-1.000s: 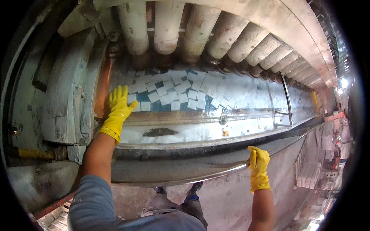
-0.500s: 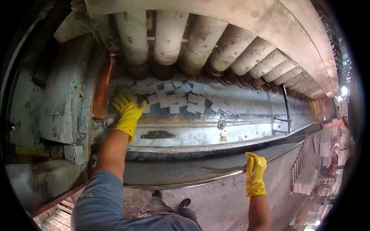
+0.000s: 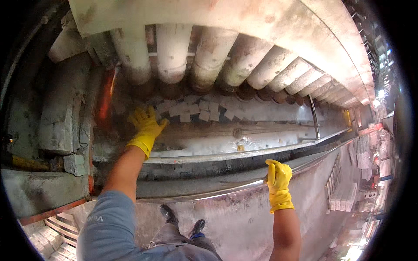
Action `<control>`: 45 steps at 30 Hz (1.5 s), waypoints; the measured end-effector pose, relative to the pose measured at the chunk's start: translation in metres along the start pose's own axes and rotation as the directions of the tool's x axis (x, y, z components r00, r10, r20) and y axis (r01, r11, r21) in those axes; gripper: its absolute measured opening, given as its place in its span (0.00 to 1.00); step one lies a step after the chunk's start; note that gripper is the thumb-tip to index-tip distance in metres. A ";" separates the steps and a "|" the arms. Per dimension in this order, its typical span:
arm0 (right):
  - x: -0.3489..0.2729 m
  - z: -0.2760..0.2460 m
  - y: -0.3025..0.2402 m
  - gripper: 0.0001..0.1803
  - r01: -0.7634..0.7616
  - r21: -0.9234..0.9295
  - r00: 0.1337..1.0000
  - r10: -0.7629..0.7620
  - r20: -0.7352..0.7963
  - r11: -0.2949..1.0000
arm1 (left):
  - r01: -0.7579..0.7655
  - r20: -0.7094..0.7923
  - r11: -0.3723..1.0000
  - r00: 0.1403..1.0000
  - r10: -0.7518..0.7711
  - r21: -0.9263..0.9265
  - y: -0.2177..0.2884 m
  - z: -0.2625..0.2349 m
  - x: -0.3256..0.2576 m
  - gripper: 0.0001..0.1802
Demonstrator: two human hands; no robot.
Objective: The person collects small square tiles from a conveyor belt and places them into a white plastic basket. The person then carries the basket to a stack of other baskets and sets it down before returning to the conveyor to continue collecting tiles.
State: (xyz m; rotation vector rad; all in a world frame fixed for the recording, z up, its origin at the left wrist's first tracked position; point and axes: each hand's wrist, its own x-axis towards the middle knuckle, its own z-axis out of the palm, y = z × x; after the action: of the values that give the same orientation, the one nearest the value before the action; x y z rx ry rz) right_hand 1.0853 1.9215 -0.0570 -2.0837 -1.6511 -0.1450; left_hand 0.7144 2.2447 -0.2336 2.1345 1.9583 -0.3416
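In a yellow rubber glove, my left hand [image 3: 146, 128] reaches over the metal bed of a large machine. Its fingers are spread, at the left end of a scatter of pale square tiles [image 3: 184, 116]. The fingertips overlap the leftmost tiles; whether they touch them I cannot tell. Holding nothing is visible in that palm. My right hand [image 3: 279, 182], gloved in yellow too, is closed around the shiny metal rail [image 3: 217, 194] along the machine's near edge. The tiles lie loose at various angles on the wet-looking bed.
Thick grey cylinders [image 3: 213, 56] hang in a row above the bed's far side, under a pale curved cover [image 3: 183, 11]. A bar [image 3: 314, 116] crosses the bed at the right. Stacked blocks [image 3: 344, 195] stand on the floor [image 3: 244, 226]; more pale pieces [image 3: 48, 237] sit at lower left.
The view has shifted, so the cylinders sit lower and my feet show more. My left hand stays spread, slightly farther right over the bed. My right hand keeps its hold on the rail.
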 end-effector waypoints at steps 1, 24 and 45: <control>-0.002 -0.001 -0.002 0.13 0.000 -0.008 1.000 0.000 0.007 1.000 | -0.037 0.030 0.999 0.999 0.038 -0.036 0.002 -0.005 -0.004 0.59; 0.008 0.059 -0.045 0.20 0.093 -0.110 0.988 -0.105 -0.112 0.990 | -0.680 -0.366 0.612 0.733 0.574 -0.403 -0.293 -0.082 -0.410 0.33; -0.221 0.301 -0.654 0.23 -0.073 -0.112 0.454 0.133 0.881 0.991 | -0.087 -0.804 0.948 0.558 -0.208 -0.305 -1.090 -0.035 -0.052 0.35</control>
State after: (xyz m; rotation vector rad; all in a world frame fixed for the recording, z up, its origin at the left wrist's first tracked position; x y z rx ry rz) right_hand 0.3482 1.9579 -0.2089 -2.4644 -2.0203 1.1872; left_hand -0.3757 2.2990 -0.1928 2.1759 2.2779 1.1488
